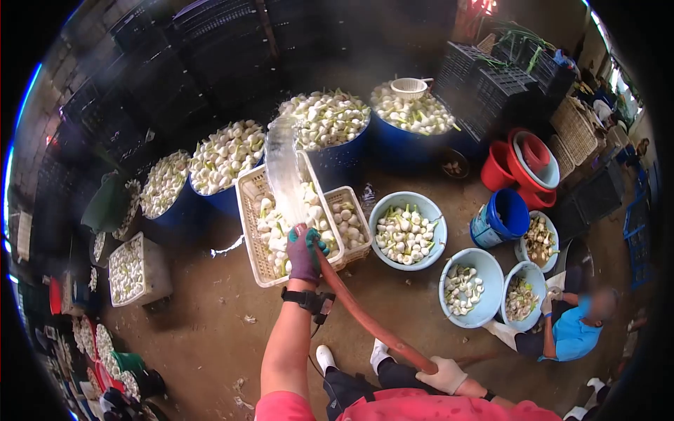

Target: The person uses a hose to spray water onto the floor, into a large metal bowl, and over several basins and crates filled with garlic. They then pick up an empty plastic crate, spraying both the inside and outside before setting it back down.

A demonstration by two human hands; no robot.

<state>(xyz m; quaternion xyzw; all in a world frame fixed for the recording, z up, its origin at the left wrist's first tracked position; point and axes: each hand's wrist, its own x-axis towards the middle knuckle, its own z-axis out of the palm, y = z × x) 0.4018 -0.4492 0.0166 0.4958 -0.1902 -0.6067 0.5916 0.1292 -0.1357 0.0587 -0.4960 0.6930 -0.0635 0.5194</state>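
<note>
My left hand (305, 254), in a purple and green glove, is closed around the front end of a reddish-brown hose (361, 306). Water (283, 165) gushes from it over a cream plastic crate (253, 265) towards a blue barrel (344, 156) heaped with white bulbs that look like garlic (323, 119). Farther back along the hose, my right hand (444, 375), in a pale glove, grips it near my waist. More bulbs lie in the crate beneath the stream, partly hidden by the water and my left hand. A smaller crate (365, 242) of bulbs stands right beside it.
Several bulb-filled barrels line the dark wall. Pale blue basins (438, 242) of bulbs, a blue bucket (507, 214) and red tubs (497, 166) stand to the right. A person in a blue shirt (577, 333) sits by the basins. Another full crate (151, 281) is at left.
</note>
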